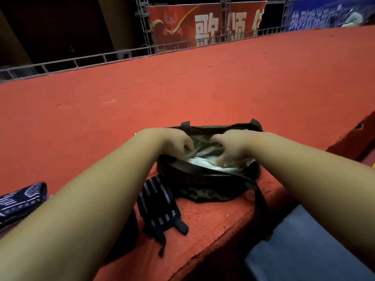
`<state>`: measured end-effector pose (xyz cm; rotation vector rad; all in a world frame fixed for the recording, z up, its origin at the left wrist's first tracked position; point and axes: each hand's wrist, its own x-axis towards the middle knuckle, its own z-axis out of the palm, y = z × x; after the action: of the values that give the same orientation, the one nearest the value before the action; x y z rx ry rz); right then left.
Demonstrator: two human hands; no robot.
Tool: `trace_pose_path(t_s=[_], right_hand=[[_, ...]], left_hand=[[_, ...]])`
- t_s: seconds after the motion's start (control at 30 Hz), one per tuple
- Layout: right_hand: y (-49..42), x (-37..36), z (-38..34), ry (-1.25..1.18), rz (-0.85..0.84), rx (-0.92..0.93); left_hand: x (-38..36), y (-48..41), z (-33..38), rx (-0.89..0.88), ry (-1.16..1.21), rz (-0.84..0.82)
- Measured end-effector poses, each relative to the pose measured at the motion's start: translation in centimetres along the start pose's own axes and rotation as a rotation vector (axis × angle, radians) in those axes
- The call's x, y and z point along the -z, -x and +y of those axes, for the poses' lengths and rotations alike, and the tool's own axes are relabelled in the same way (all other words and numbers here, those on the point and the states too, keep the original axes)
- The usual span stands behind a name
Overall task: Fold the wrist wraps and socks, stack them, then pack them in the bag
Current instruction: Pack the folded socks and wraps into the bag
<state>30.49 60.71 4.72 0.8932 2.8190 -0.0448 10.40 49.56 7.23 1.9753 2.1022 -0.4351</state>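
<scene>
Near: striped wrist wrap (158,201), loose on the red carpet (182,88), touching the bag's front; navy patterned cloth (22,197) at far left, perhaps socks.
Middle: dark bag (203,189), open, pale cloth (200,160) inside. Left hand (178,142) curls over the rim; right hand (229,147) reaches down inside, grip unclear.
Step, judged: packing. Next probably calls for fetching the wrap.
Far: metal railing (81,61), red banner (203,23).

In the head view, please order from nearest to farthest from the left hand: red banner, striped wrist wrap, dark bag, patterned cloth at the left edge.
1. Dark bag: the left hand reaches into its opening.
2. Striped wrist wrap: beside the bag, nearer the person.
3. Patterned cloth: at the left edge.
4. Red banner: far back, upper middle.
</scene>
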Motion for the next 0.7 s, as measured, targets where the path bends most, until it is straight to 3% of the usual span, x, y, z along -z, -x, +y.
trace_pose_path(t_s=[0.13,0.27,0.33,0.47,0.53,0.7], right_hand=[[-0.6,-1.0,-1.5,-0.053,0.052,0.085],[-1.3,-2.9,-1.8,-0.039,-0.026,0.014],[-1.2,-3.0,-1.0,-0.076,-0.044,-0.027],[-0.1,-2.4,-0.7,-0.076,-0.087,-0.046],[0.7,-1.8,-1.6,-0.052,-0.150,-0.042],[3.2,1.7,-4.8,-0.104,-0.179,0.059]], left_hand=[[-0.9,0.4,0.5,-0.024,0.152,0.168],[-3.1,-0.3,0.5,0.136,-0.113,0.058],[-3.9,-0.5,-0.2,0.169,-0.114,-0.003],[-3.3,0.8,-1.2,0.076,0.148,0.049],[-2.3,2.1,-1.7,0.049,0.388,0.133],[-1.2,7.4,-2.7,0.114,0.660,0.360]])
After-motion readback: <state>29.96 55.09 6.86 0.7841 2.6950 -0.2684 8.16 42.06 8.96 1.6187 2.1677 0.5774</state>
